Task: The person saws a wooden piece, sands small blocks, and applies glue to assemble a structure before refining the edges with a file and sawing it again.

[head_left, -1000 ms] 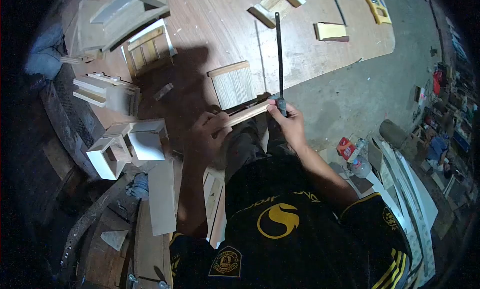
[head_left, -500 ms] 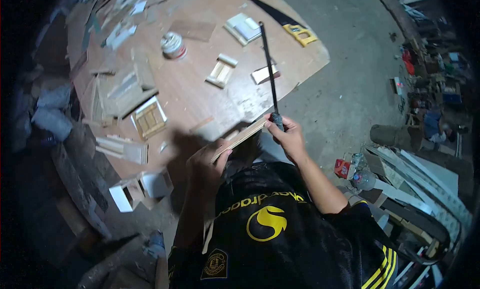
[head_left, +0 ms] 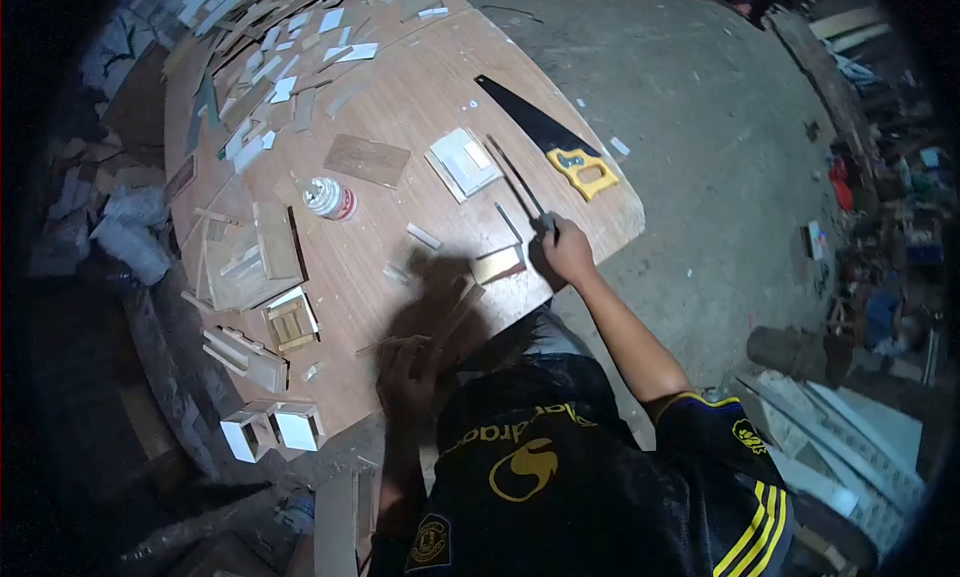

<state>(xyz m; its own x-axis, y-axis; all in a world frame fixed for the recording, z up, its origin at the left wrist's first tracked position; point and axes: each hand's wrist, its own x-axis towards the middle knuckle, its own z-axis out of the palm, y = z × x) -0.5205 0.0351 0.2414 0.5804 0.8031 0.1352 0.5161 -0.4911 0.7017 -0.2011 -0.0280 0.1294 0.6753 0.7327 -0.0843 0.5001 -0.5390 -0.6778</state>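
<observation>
My right hand (head_left: pixel 566 249) is closed around the grip of a long, thin dark tool (head_left: pixel 516 178), low over the table's right side. Its exact kind is not clear. A small pale wooden block (head_left: pixel 497 265) lies just left of that hand, near the table edge. In deep shadow, my left hand (head_left: pixel 406 375) is closed on a wooden strip (head_left: pixel 455 319) at the table's near edge; its fingers show only dimly. Two short light strips, one of them a white-topped strip (head_left: pixel 424 236), lie between the hands and the white jar (head_left: pixel 330 199).
A yellow-handled handsaw (head_left: pixel 580 169) lies at the table's right edge. White-topped panels (head_left: pixel 463 164) and a brown board (head_left: pixel 367 160) lie farther in. Wooden box parts (head_left: pixel 262 257) stand at left, with white-faced boxes (head_left: pixel 296 427) below. Scraps (head_left: pixel 285 87) cover the far end.
My right hand has come away from the wooden strip and swung out over the table with the dark tool. My left hand has lowered with the strip. The camera view has shifted.
</observation>
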